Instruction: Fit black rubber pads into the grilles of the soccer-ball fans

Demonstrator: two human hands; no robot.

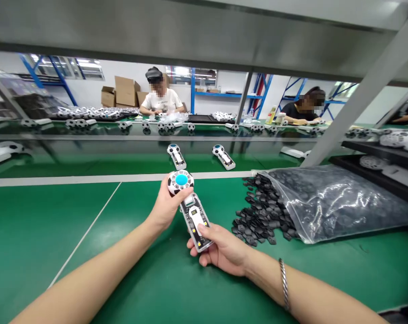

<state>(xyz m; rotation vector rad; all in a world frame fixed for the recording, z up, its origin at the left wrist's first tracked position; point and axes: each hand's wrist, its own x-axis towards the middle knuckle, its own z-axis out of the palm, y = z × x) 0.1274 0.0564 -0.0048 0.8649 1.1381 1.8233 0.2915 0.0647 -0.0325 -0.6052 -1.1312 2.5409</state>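
Note:
Between my two hands is a handheld device with a football-patterned round head (181, 181), a blue disc on its face and a clear-sided handle showing a circuit board. My left hand (166, 202) grips it around the head and neck, thumb across the neck. Around the lower handle my right hand (224, 247) is closed, its thumb on the white strip. Two similar devices, one on the left (177, 156) and another on the right (224, 156), lie face up beyond the pale strip. Black flat pieces (258, 216) are heaped to the right of my hands.
The black pieces spill from a clear plastic bag (339, 202) on the green bench (89, 270). Dark trays (376, 175) holding white parts stand at far right. A slanted metal post (362, 85) rises there. Across the line sit one person (161, 99) and another person (305, 108).

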